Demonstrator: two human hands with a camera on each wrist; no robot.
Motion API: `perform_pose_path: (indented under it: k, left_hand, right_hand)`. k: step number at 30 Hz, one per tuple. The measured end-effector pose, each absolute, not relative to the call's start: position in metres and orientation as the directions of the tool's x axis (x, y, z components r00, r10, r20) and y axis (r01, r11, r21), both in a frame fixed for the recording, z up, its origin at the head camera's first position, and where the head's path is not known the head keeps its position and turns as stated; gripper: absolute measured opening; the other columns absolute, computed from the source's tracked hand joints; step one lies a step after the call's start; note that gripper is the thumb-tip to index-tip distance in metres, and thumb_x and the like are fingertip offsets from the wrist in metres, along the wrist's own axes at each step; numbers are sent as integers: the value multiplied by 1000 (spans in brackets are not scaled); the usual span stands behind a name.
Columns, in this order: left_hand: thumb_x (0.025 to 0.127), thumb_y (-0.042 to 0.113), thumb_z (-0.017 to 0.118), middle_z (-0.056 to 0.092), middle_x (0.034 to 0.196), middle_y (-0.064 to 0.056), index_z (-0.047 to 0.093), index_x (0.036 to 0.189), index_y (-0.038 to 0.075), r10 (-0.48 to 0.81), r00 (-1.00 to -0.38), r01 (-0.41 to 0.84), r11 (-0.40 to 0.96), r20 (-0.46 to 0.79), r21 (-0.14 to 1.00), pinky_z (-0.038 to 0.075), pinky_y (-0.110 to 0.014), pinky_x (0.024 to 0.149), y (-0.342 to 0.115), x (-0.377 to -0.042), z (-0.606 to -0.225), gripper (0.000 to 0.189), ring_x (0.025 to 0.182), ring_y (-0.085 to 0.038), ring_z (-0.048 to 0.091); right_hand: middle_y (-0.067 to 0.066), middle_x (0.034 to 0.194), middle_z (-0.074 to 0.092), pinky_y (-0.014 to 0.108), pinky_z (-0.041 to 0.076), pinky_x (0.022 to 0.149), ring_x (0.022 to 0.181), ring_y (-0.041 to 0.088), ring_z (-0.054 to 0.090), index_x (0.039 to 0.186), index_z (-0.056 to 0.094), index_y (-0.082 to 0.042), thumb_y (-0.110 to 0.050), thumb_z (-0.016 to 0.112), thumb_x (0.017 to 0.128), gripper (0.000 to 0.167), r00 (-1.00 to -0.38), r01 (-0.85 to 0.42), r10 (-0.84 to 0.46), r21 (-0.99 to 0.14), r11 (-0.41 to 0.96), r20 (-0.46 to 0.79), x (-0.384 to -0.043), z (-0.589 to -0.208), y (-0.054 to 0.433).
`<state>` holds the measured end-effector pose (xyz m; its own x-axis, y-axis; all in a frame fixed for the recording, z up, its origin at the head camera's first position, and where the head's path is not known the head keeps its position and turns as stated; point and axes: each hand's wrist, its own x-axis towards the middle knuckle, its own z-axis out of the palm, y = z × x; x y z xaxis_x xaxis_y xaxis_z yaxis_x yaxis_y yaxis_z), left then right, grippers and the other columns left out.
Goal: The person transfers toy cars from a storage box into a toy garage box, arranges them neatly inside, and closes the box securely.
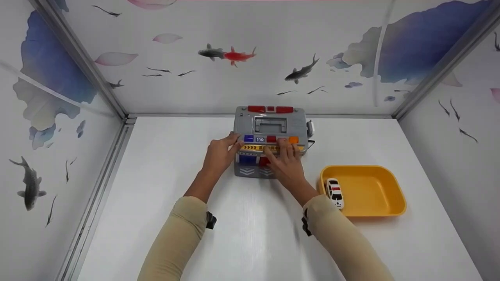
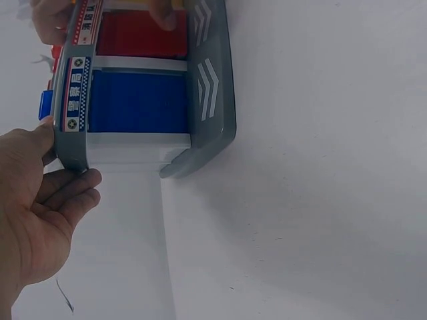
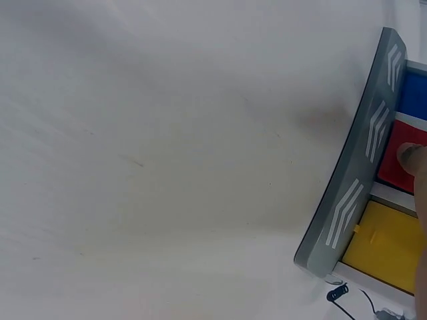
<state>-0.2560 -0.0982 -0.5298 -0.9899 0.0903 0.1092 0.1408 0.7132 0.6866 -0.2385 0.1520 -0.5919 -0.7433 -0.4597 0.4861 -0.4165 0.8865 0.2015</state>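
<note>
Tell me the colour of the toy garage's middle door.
The middle door is red, clearest in the left wrist view.

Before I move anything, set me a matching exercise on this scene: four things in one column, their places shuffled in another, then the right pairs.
Things:
1. Toy police car
2. Left hand
3. Orange-yellow tray
4. Red door

Places:
A. On the table, to the right of the toy garage
B. Between the blue door and the yellow door
C. Inside the tray, near its left wall
D. At the toy garage's left end

Pairs: 1-C, 2-D, 3-A, 4-B
</note>
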Motion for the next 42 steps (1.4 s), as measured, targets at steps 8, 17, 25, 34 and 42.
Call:
perform_pose_path:
  k: [8,17,25,34,42]
  left_hand:
    - [112,48,63,58,160,-10,64,155,16,89,-992,129,721,94,681,49,-47,127,-97,-256,-530,54,151,-30,59]
    - [112,48,63,58,160,-12,64,155,16,94,-990,142,716,107,683,51,-48,126,-97,-257,-530,53,150,-31,60]
    - [112,47,64,58,160,-11,65,154,17,96,-989,147,718,112,680,51,-48,125,-98,-257,-530,52,150,-31,60]
    - [112,48,64,59,159,-11,65,153,16,95,-988,153,729,122,667,51,-48,125,-99,-257,-530,52,149,-32,61]
    - [111,48,64,57,161,-9,64,155,18,89,-991,133,723,99,678,51,-46,126,-99,-257,-531,53,151,-29,59]
  right_hand:
    - [24,156,35,57,42,119,146,46,43,148,45,-27,-35,87,99,65,-784,-395,-439,193,898,439,-238,-591,150]
    - [25,154,38,55,44,119,143,44,45,147,46,-26,-31,80,105,54,-768,-378,-439,224,899,466,-240,-594,150]
    - [26,151,40,55,44,116,141,45,46,144,45,-24,-18,84,100,60,-726,-386,-451,236,892,519,-242,-598,149]
    - [27,150,41,56,45,115,140,45,47,144,45,-22,-5,91,89,74,-710,-385,-456,246,890,537,-245,-604,149]
    - [27,149,41,55,44,114,138,44,46,143,45,-22,-6,92,88,74,-707,-365,-451,266,892,544,-244,-603,145]
